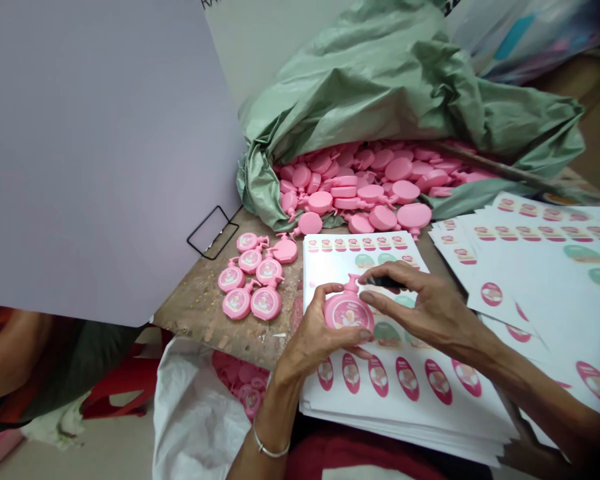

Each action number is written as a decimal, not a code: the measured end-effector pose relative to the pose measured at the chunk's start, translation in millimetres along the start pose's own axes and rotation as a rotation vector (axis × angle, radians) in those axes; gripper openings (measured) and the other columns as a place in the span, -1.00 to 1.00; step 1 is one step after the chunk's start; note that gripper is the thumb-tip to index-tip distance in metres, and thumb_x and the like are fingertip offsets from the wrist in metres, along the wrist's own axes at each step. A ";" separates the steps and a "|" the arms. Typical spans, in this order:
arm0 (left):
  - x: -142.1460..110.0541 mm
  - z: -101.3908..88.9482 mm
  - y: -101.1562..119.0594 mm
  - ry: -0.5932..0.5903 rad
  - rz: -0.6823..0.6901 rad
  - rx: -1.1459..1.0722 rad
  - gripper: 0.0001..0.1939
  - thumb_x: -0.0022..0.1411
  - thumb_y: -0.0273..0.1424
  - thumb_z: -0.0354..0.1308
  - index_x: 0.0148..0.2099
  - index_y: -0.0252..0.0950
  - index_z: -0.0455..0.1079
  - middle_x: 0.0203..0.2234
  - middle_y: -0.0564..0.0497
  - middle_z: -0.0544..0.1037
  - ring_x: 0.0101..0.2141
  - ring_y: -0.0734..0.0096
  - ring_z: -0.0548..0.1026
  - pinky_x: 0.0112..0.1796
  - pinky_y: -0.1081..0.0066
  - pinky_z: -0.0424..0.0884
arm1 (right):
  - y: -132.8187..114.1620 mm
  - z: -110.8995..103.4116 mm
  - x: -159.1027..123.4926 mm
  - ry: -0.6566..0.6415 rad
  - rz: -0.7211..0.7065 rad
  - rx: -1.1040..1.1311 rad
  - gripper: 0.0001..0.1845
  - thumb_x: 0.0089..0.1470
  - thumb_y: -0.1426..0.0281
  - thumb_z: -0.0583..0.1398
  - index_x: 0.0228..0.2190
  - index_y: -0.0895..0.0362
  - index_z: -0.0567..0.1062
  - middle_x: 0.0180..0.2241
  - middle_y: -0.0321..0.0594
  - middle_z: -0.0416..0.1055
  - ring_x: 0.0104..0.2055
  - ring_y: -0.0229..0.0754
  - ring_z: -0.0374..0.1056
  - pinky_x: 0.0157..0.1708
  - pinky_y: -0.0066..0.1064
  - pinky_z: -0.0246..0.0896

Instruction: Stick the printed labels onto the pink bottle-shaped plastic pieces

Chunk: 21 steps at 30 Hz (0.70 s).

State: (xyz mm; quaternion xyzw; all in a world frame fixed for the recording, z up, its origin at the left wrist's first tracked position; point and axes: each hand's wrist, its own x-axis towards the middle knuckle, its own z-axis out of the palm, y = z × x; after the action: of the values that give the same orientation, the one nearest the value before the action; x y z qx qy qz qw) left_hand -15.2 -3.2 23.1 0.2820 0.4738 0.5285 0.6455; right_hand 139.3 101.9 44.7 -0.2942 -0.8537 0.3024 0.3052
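Observation:
My left hand (310,333) is closed around a flat, round pink pump bottle (349,312) with a printed label on its face. It holds the bottle upright above a stack of sticker sheets (400,410). My right hand (430,307) pinches a small black tool (386,283), mostly hidden by the fingers. Its thumb and fingertips are beside the bottle's pump neck; whether they touch it I cannot tell. Left of the sheets lie several labelled pink bottles (237,303) on the worn tabletop (195,313).
A green sack (380,87) spills many plain pink bottles (380,193) across the back. More sticker sheets (545,287) spread at the right. A white bag (190,407) with pink bottles hangs below the table edge. A grey panel (95,153) blocks the left; another person's arm (15,357) shows beneath it.

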 end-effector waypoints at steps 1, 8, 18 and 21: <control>0.4 0.8 0.0 0.021 0.005 0.019 -0.29 -0.06 -0.45 0.39 0.09 -0.23 0.13 -0.28 0.03 0.48 -0.36 0.36 0.55 -0.39 0.31 0.58 | -2.0 -0.5 -1.4 -0.015 -0.004 -0.001 -0.86 0.08 0.36 0.24 -0.25 0.07 0.48 -0.28 -0.26 0.50 -0.24 -0.17 0.38 -0.24 -0.32 0.28; 6.1 4.9 0.9 0.119 0.055 0.071 -0.27 -0.11 -0.54 0.34 0.10 -0.25 0.10 -0.30 0.05 0.49 -0.39 0.43 0.52 -0.42 0.39 0.57 | -12.1 13.7 -17.1 0.069 -0.250 -0.282 -0.75 0.08 0.53 0.16 -0.16 0.20 0.50 -0.44 -0.17 0.40 -0.35 -0.11 0.29 -0.34 -0.22 0.22; 7.9 4.4 -0.9 0.134 0.051 0.062 -0.29 -0.10 -0.49 0.36 0.08 -0.25 0.12 -0.29 0.04 0.48 -0.38 0.40 0.52 -0.44 0.39 0.56 | -11.1 22.0 -22.4 0.129 -0.303 -0.348 -0.76 0.06 0.60 0.14 -0.20 0.20 0.46 -0.34 -0.09 0.41 -0.29 -0.08 0.29 -0.32 -0.19 0.24; 10.0 3.7 1.2 0.150 0.026 0.062 -0.24 -0.16 -0.46 0.41 0.06 -0.26 0.12 -0.28 0.03 0.48 -0.39 0.36 0.53 -0.43 0.34 0.57 | -11.8 25.0 -23.6 0.136 -0.262 -0.289 -0.82 0.09 0.57 0.15 -0.24 0.16 0.46 -0.32 -0.10 0.42 -0.26 -0.08 0.31 -0.30 -0.21 0.26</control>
State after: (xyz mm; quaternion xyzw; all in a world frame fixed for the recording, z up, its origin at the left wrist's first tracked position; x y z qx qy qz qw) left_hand -12.4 7.1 22.4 0.2678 0.5333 0.5413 0.5923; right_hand 133.2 69.7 29.0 -0.2413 -0.8966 0.1139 0.3535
